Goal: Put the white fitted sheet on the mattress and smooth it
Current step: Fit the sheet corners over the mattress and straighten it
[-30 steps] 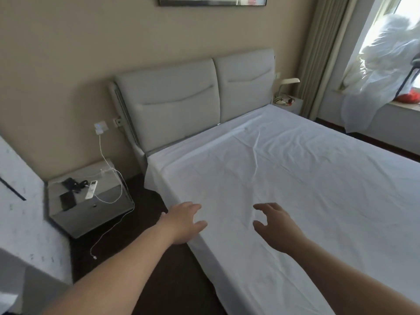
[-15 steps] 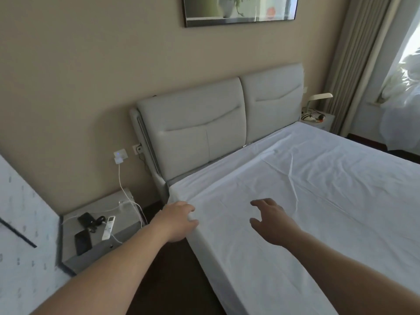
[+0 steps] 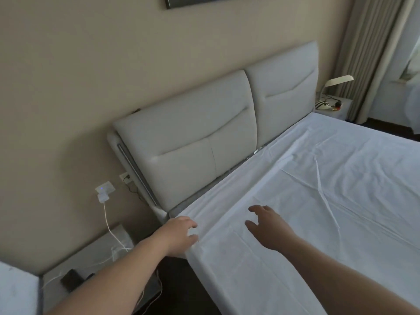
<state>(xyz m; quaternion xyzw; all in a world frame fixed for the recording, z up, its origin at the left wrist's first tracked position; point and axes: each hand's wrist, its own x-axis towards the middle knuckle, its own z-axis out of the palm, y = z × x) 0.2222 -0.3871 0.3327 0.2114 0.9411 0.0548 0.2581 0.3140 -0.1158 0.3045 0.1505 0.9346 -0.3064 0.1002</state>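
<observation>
The white fitted sheet [image 3: 318, 201] covers the mattress, with a few creases running across its middle. My left hand [image 3: 179, 235] is at the near side edge of the mattress close to the head corner, fingers curled loosely against the sheet's edge. My right hand [image 3: 268, 228] hovers just over the sheet's top surface, fingers spread and relaxed, holding nothing. A strip of grey bed base shows between the sheet and the padded headboard [image 3: 204, 137].
A grey nightstand [image 3: 95, 258] with a white charging cable and dark items stands left of the bed. A second nightstand with a lamp [image 3: 336, 83] sits at the far side by the curtain [image 3: 368, 42]. Dark floor runs between bed and nightstand.
Both hands have moved along the bed toward the head corner. My left hand went from above the sheet to its side edge. The view has swung closer to the headboard.
</observation>
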